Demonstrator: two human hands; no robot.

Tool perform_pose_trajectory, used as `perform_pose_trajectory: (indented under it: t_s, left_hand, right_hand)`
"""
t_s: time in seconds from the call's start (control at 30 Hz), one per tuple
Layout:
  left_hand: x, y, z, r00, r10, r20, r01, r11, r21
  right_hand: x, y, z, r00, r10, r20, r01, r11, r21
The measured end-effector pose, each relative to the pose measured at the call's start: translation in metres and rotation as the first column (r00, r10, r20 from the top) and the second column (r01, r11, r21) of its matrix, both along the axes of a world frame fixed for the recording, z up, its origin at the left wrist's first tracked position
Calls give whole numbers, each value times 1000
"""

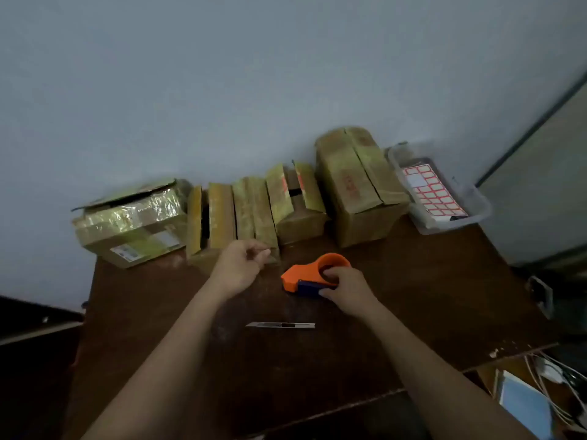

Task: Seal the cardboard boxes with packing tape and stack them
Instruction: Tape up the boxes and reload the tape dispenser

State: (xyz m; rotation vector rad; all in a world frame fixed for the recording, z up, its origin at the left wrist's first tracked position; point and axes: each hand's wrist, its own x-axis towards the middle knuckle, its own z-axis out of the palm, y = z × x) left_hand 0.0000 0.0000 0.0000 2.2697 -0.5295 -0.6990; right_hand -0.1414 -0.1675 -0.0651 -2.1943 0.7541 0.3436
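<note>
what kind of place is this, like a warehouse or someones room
Probably a small home or office packing corner, not a warehouse: one dark wooden desk against a plain wall, a short row of cardboard boxes, a clear tub of red-bordered label sheets, and cables beside the desk.

5 brown tape-covered cardboard boxes (359, 185), 1 orange-and-blue plastic tape dispenser (309, 274), 1 slim silver metal utility knife (281, 325), 1 clear plastic bin (451, 217), 1 red-bordered label sheet (432, 193).
</note>
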Motion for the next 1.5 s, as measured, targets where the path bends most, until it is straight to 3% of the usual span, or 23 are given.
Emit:
perform_pose_trajectory:
  t_s: [0.4, 0.57, 0.83, 0.9, 0.97, 1.07, 1.17, 1.27, 1.4, 1.5]
  left_hand:
    - [-12, -32, -19, 999, 44, -27, -43, 998, 41]
    - [-17, -68, -9, 1000, 20, -13, -20, 1000, -12]
    - [-27, -145, 10, 992, 4, 127, 8, 995, -97]
    - [-27, -155, 13, 990, -3, 138, 15, 996, -85]
    - [-26, -162, 18, 988, -20, 154, 28, 998, -51]
    - [-20, -171, 20, 994, -17, 104, 19, 1000, -15]
    - [-11, -181, 13, 999, 28, -19, -28, 1000, -14]
    - [-8, -191, 11, 980, 86, -181, -97, 994, -52]
    - [-4, -199, 10, 851, 164, -499, -253, 961, -115]
    - [-2, -198, 8, 833, 153, -531, -254, 959, -122]
  right_hand:
    - [2, -17, -16, 976, 67, -209, -123, 955, -271]
    - [-27, -53, -5, 955, -24, -295, -74, 945, -319]
    - [-65, -107, 19, 848, -209, -488, 45, 944, -328]
    - [-63, -116, 25, 842, -247, -480, 89, 941, -327]
    - [-55, -126, 33, 871, -341, -355, 219, 914, -341]
    - [-36, -143, 40, 863, -501, 65, 506, 854, -120]
    - [-16, -149, 46, 793, -517, 322, 502, 854, 133]
    - [-2, -151, 48, 801, -492, 341, 449, 870, 202]
    - [11, -154, 47, 816, -561, 138, 466, 781, 417]
    - [15, -153, 45, 803, -582, 124, 473, 751, 461]
